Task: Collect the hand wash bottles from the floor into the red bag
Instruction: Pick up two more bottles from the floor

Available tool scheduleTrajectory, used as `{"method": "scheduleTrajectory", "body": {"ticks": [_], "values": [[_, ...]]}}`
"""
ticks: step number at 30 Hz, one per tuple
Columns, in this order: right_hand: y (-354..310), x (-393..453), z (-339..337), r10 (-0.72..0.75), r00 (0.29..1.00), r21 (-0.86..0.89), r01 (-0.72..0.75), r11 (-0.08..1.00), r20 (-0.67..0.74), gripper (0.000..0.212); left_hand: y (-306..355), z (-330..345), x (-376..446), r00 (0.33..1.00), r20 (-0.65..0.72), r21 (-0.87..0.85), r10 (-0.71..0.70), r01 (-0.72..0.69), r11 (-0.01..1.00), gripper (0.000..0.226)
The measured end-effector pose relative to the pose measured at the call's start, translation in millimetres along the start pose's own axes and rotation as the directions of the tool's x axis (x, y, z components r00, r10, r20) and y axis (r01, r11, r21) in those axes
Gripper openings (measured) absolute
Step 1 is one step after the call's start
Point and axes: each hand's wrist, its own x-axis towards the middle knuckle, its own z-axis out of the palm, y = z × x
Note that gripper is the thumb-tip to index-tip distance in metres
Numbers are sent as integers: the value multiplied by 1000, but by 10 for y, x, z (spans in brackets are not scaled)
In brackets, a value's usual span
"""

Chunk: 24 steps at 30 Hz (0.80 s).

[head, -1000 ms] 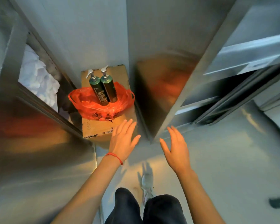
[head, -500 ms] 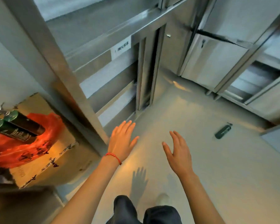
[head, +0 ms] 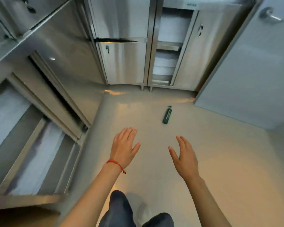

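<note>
A dark green hand wash bottle [head: 166,115] lies on its side on the pale floor [head: 228,161], pump end pointing away from me, a short way ahead. My left hand [head: 124,149], with a red string bracelet at the wrist, is held out flat with fingers spread and nothing in it. My right hand [head: 184,156] is also out in front, fingers apart and empty. Both hands hover well short of the bottle. The red bag is out of view.
Stainless steel cabinets [head: 125,63] line the far wall and a steel counter with sliding doors [head: 44,99] runs along the left. A grey door [head: 252,71] with a lever handle stands at right. My legs [head: 120,210] and one shoe show at the bottom.
The view has swung right, away from the red bag with two bottles on the cardboard box, which left the frame. The lone bottle on the floor moved toward centre. Both hands stay open.
</note>
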Motion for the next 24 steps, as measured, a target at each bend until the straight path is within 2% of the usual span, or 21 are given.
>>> {"method": "scheduleTrajectory", "body": {"ticks": [5, 17, 24], "values": [[70, 412, -38, 93, 994, 37, -91, 995, -56, 54, -75, 77, 635, 996, 25, 7, 86, -86, 996, 50], [-198, 1899, 109, 224, 971, 96, -216, 972, -82, 54, -799, 162, 2391, 985, 102, -4, 138, -138, 990, 53], [131, 3140, 80, 256, 963, 127, -245, 961, -80, 53, -796, 577, 3603, 979, 152, -1, 139, -140, 990, 53]]}}
